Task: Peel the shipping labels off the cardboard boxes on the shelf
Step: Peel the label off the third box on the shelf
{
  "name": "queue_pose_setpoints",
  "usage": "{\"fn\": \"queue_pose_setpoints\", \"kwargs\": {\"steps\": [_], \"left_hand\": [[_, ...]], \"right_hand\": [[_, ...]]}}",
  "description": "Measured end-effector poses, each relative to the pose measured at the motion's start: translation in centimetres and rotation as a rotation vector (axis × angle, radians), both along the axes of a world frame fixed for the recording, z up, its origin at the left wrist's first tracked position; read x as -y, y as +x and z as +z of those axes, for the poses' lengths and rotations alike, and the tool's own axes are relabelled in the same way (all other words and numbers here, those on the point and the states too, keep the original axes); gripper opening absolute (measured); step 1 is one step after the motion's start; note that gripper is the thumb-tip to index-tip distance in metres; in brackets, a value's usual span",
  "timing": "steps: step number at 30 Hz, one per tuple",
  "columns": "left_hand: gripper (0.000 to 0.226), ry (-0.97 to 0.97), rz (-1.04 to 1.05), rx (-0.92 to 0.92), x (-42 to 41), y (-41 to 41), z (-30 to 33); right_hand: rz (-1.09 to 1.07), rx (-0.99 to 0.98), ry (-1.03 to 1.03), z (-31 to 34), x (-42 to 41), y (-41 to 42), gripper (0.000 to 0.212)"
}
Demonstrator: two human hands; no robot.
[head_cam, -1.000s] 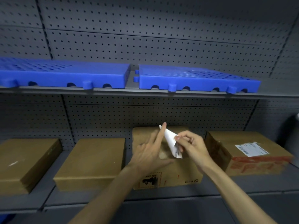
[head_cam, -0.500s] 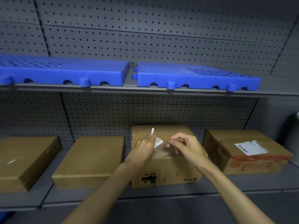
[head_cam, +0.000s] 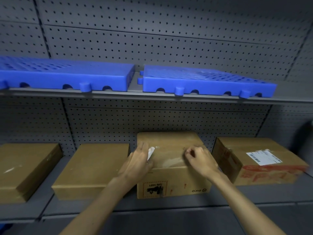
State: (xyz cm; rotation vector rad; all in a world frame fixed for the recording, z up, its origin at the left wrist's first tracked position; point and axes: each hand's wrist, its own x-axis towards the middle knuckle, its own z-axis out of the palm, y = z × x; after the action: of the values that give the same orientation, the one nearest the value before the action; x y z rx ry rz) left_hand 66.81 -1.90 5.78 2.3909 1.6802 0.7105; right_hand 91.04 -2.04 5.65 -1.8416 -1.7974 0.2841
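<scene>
Several brown cardboard boxes stand in a row on the lower grey shelf (head_cam: 254,194). The middle box (head_cam: 174,182) is taller and has a printed mark on its front. My left hand (head_cam: 138,164) rests over its top left edge, closed on a crumpled white peeled label (head_cam: 151,152). My right hand (head_cam: 200,158) hovers over the box's top right part, fingers curled with nothing seen in them. The right box (head_cam: 264,172) carries a white shipping label (head_cam: 263,157) stuck flat on its top. The two boxes at the left (head_cam: 94,168) (head_cam: 23,168) show no label.
Two blue plastic grid tiles (head_cam: 67,77) (head_cam: 206,82) lie on the upper shelf. Grey pegboard (head_cam: 169,39) forms the back wall. A dark rounded object (head_cam: 307,134) sits at the far right edge.
The label, held up between both hands a second ago, has passed into my left hand and been crumpled. My right hand let go and moved right. Both hands dropped to the box top.
</scene>
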Motion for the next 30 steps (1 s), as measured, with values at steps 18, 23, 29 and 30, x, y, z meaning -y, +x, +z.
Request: {"fn": "queue_pose_setpoints", "kwargs": {"steps": [18,23,29,30], "left_hand": [[0.051,0.152,0.022,-0.137,1.4,-2.7,0.1],[0.021,0.085,-0.083,-0.003,1.2,-1.8,-0.4],[0.02,-0.111,-0.15,0.089,1.1,-1.8,-0.5],[0.029,-0.11,-0.132,0.074,1.1,-1.9,-0.5]], "right_hand": [[-0.04,0.166,-0.005,-0.6,-2.6,-0.4,0.026],[0.175,0.168,0.004,-0.7,-1.8,-6.5,0.016],[0.184,0.206,-0.09,0.0,-1.6,-4.5,0.017],[0.139,0.237,-0.107,0.2,-1.6,-3.3,0.019]]}}
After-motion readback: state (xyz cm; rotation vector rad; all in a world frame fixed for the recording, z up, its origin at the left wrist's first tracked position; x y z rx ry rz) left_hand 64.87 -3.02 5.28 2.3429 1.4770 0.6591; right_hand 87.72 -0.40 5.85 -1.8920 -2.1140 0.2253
